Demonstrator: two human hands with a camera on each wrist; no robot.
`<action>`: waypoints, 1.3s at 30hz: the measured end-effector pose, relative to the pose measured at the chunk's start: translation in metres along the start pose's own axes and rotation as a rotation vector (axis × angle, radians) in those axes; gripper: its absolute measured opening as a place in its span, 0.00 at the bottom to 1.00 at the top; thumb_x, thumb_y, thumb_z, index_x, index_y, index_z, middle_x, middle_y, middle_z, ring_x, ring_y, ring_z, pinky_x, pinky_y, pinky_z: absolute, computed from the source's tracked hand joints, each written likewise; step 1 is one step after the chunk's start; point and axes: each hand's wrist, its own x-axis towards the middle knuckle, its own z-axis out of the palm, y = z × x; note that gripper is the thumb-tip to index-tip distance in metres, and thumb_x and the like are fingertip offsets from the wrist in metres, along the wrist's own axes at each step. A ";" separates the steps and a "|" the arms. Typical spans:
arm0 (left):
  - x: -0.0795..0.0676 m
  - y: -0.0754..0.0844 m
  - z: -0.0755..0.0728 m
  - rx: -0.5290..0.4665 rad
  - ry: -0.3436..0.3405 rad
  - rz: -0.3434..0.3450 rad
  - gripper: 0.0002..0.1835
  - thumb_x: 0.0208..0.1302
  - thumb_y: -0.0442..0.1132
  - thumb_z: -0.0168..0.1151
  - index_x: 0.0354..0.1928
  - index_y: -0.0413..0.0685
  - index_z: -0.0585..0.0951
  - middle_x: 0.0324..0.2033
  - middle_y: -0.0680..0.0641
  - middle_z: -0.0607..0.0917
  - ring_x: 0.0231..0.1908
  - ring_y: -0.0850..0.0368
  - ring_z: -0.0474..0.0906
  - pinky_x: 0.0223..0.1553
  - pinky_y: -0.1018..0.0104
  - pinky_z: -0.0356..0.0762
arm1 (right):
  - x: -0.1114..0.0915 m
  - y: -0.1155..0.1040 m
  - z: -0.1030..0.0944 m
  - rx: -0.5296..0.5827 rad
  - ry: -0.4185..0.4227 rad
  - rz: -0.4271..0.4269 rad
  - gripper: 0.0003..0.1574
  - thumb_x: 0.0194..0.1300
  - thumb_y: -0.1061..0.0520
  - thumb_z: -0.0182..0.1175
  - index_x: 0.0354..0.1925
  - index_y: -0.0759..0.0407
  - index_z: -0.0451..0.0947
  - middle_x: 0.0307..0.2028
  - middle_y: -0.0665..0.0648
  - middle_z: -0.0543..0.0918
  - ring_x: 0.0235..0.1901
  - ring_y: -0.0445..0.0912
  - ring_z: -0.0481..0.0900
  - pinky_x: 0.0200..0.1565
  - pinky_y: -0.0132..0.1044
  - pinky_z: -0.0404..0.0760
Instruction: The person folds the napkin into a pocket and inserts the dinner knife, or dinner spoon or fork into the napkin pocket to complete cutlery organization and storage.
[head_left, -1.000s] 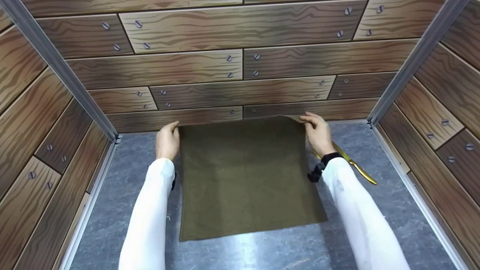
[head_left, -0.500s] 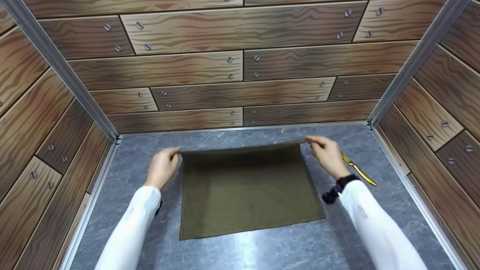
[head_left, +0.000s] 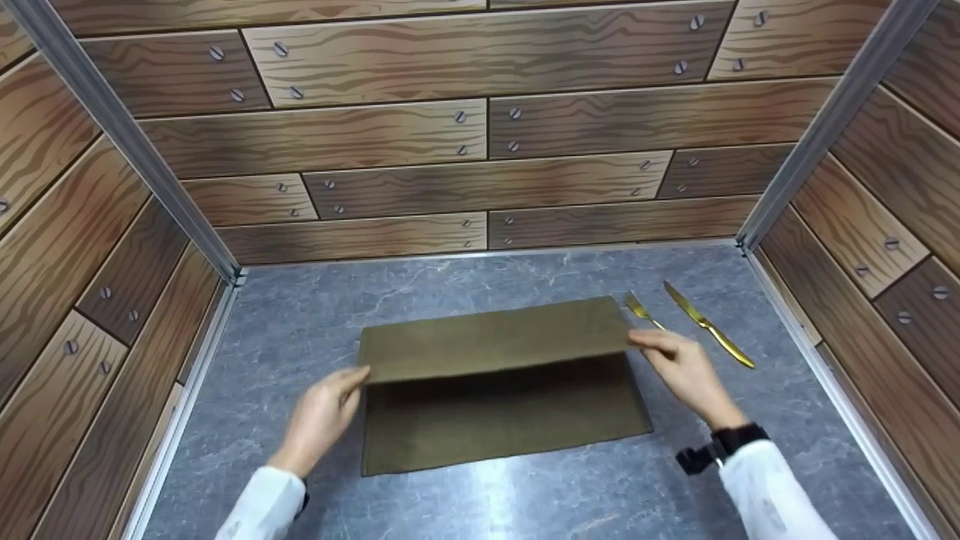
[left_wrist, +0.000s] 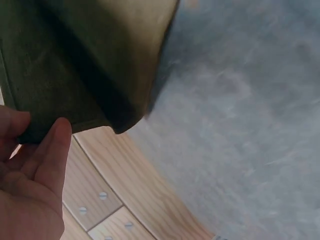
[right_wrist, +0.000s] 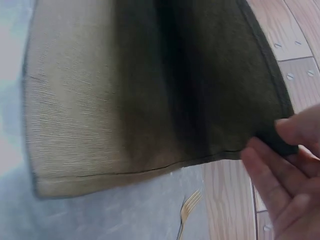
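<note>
An olive-brown cloth napkin (head_left: pixel 495 337) lies on the grey marbled tabletop, its far part folded over toward the near edge. The raised flap hangs above the near half, with dark shadow beneath it. My left hand (head_left: pixel 321 412) pinches the flap's left corner between thumb and fingers; the left wrist view shows that hand (left_wrist: pixel 37 175) at the hemmed corner. At the flap's right corner, my right hand (head_left: pixel 686 371) pinches the cloth too, and in the right wrist view its thumb and fingers (right_wrist: pixel 270 175) grip the hem.
A gold fork (head_left: pixel 640 307) lies just right of the napkin, its handle partly hidden by the right hand. Further right lies a gold knife (head_left: pixel 709 324). Wood-patterned walls (head_left: pixel 480 176) enclose the tabletop (head_left: pixel 300 300) at the back and both sides.
Both hands have drawn the napkin's far edge toward the near side, folding it over. The fork and the whole knife have come into view as the right arm moved away.
</note>
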 end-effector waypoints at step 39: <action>-0.087 -0.024 0.038 0.131 -0.355 0.246 0.17 0.66 0.37 0.70 0.57 0.48 0.87 0.62 0.45 0.82 0.61 0.44 0.78 0.55 0.47 0.81 | -0.087 0.034 0.025 -0.187 -0.260 0.037 0.20 0.58 0.73 0.68 0.33 0.47 0.88 0.55 0.54 0.84 0.54 0.55 0.82 0.53 0.48 0.82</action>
